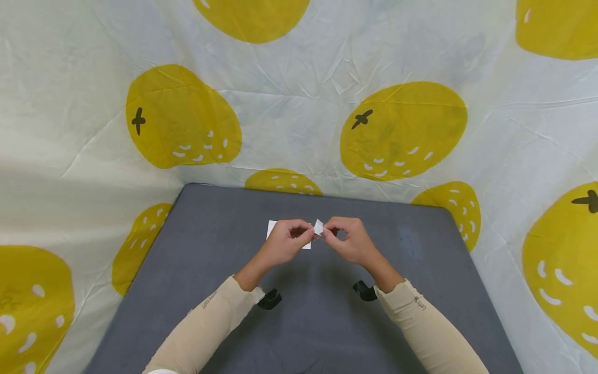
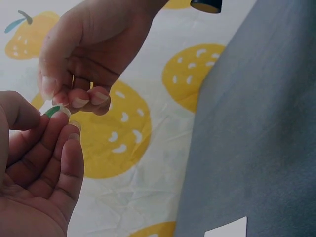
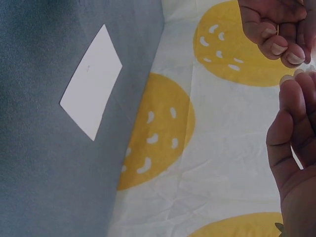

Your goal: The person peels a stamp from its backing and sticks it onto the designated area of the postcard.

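My left hand and right hand meet over the middle of the table, fingertips nearly together. Between them is a small, thin white piece, pinched by thumb and forefinger on both sides. In the left wrist view a green part of it shows at the left fingertips; I cannot tell what kind of thing it is. A white rectangular card lies flat on the table behind the left hand, partly hidden by it in the head view. The right wrist view has the fingertips at its right edge, the piece mostly hidden.
The table has a dark grey cover. A white cloth with yellow fruit prints hangs around its back and sides. Black wrist devices sit under both beige sleeves.
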A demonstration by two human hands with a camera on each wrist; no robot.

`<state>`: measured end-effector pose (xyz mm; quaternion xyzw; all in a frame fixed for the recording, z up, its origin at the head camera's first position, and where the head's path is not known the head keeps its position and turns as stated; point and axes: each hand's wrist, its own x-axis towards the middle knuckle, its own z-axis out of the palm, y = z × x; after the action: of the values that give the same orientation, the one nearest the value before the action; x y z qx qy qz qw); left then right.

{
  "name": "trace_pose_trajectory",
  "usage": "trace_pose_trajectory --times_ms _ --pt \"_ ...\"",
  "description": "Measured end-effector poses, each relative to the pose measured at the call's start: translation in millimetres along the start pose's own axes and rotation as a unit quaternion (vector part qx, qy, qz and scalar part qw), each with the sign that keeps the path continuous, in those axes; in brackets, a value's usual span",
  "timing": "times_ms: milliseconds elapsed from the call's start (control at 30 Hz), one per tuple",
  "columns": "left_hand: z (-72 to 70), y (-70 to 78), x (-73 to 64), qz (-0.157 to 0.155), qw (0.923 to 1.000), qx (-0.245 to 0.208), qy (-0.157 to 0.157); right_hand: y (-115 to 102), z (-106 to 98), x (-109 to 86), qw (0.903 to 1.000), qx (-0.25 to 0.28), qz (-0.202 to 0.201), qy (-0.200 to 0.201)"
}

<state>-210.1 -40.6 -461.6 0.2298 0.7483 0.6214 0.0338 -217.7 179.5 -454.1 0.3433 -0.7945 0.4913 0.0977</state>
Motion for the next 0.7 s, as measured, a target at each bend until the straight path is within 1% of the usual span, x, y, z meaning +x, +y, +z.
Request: trace_pose_trajectory --times_ms 167,367,533,700 --pt "-0.1 0.0 -1.6 -0.008 0.9996 -0.025 0.006 -1.4 -0.3 -0.3 0.9999 0.006 0.009 0.007" --pt "-0.6 0.3 -2.0 -0.010 0.9989 -0.044 0.009 -2.1 0.4 -0.6 0.9997 0.015 0.013 0.016" --pt "-1.4 0.2 -2.5 -0.016 0.9984 -0.053 0.014 -1.8 -1.3 -0.7 0.9994 0.025 0.020 0.014" --pt "-2.2 -0.9 -3.7 -0.011 0.9983 -0.051 0.024 -2.0 -3.2 -0.6 0.9992 0.030 0.016 0.020"
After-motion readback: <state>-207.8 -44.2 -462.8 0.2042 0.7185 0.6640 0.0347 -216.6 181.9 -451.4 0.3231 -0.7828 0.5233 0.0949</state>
